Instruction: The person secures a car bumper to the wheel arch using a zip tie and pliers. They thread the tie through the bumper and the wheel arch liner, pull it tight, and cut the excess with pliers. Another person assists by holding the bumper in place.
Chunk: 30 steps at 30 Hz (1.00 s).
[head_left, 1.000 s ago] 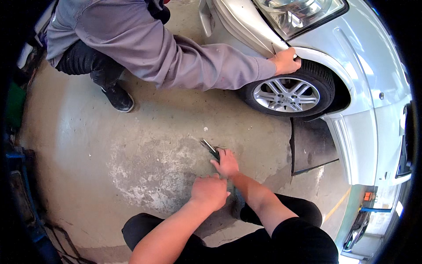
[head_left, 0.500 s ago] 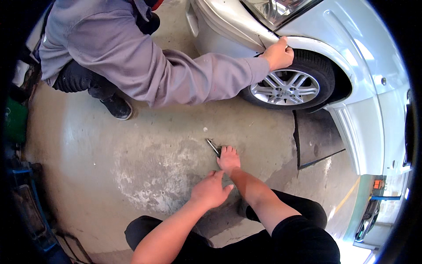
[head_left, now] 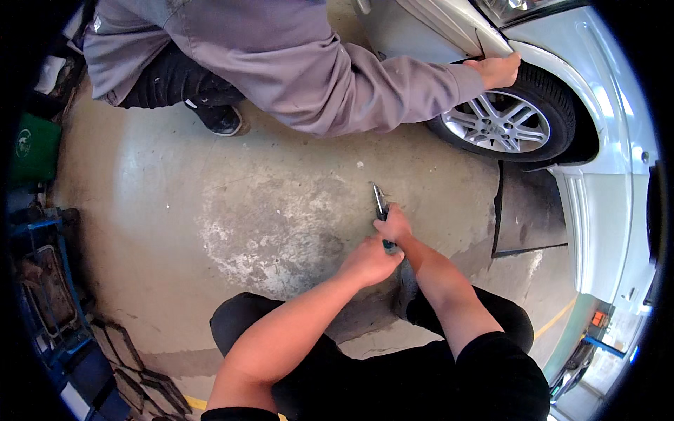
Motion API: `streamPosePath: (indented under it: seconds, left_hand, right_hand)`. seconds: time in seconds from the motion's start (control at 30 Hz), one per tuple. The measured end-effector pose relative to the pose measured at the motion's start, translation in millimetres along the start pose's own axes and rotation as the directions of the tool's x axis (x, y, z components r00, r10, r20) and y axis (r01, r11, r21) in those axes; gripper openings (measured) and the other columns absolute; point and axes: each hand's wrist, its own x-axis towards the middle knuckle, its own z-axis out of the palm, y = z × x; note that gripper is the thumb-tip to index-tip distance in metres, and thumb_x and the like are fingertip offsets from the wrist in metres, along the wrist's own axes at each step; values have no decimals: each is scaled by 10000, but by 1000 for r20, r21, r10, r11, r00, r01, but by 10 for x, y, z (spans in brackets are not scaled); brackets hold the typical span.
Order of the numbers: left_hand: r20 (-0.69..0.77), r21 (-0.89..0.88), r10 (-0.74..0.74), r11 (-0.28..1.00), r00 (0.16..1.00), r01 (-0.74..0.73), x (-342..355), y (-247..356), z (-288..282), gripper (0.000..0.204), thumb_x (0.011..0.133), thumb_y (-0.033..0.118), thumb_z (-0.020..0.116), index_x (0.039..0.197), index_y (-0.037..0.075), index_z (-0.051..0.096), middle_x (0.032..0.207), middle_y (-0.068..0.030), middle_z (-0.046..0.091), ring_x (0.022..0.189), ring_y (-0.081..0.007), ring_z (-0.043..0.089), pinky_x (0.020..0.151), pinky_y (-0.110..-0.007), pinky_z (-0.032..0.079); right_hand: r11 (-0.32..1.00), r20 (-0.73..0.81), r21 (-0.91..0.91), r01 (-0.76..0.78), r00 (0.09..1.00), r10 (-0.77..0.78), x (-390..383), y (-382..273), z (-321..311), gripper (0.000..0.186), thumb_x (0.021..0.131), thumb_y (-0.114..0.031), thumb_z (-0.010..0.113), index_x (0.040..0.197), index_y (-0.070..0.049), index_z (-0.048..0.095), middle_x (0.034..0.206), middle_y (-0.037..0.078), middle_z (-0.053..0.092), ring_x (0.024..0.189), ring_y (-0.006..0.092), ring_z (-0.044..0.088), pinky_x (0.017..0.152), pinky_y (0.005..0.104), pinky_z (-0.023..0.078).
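Note:
My right hand [head_left: 397, 223] is closed around a slim hand tool [head_left: 380, 199] with a silvery pointed end and a dark handle; its exact kind is hard to tell. The silvery end points away from me, above the concrete floor [head_left: 295, 189]. Just below it, my left hand [head_left: 371, 262] is closed right at the rear end of the dark handle. Whatever lies inside its fingers is hidden. Both forearms reach in from the lower edge, between my bent knees.
A co-worker in a grey jacket [head_left: 260, 63] crouches ahead, one hand [head_left: 500, 71] at the wheel arch of a silver car [head_left: 618, 91], over its tyre [head_left: 562, 112]. A dark mat [head_left: 530, 210] lies beside the car. Blue-framed equipment [head_left: 53, 281] and a green bin [head_left: 35, 147] stand left.
My right hand has gone from resting over the tool to gripping it, with the tool turned more upright. My left hand has closed and come to the handle's rear. The whole view has shifted.

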Motion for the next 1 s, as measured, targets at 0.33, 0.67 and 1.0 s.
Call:
streamPosePath:
  seconds: [0.33, 0.67, 1.0]
  left_hand:
    - [-72, -719, -115, 694, 991, 28, 300, 205, 125, 723, 866, 477, 787, 1287, -43, 512, 1273, -218, 612, 1134, -310, 641, 969, -424, 502]
    - [242, -928, -42, 283, 969, 243, 156, 300, 243, 305, 1053, 288, 540, 1239, 47, 509, 1110, -126, 647, 969, -253, 672, 744, -442, 585]
    - [229, -918, 69, 348, 971, 192, -71, 393, -18, 271, 1026, 281, 542, 1115, 32, 600, 877, -91, 667, 751, -235, 673, 649, -417, 564]
  right_hand:
    - [904, 310, 396, 160, 904, -295, -929, -552, -1126, 357, 877, -218, 716, 1135, -22, 568, 1040, 156, 629, 1023, 234, 600, 901, 388, 497]
    - [930, 357, 292, 225, 876, -324, -1738, -932, -2004, 639, 862, -364, 774, 1314, 17, 532, 1141, 173, 675, 1063, 261, 641, 942, 381, 511]
    - [903, 172, -164, 397, 913, -370, -2431, -1514, -2398, 748, 889, -489, 722, 1412, 0, 505, 1296, 262, 604, 1180, 401, 612, 991, 448, 503]
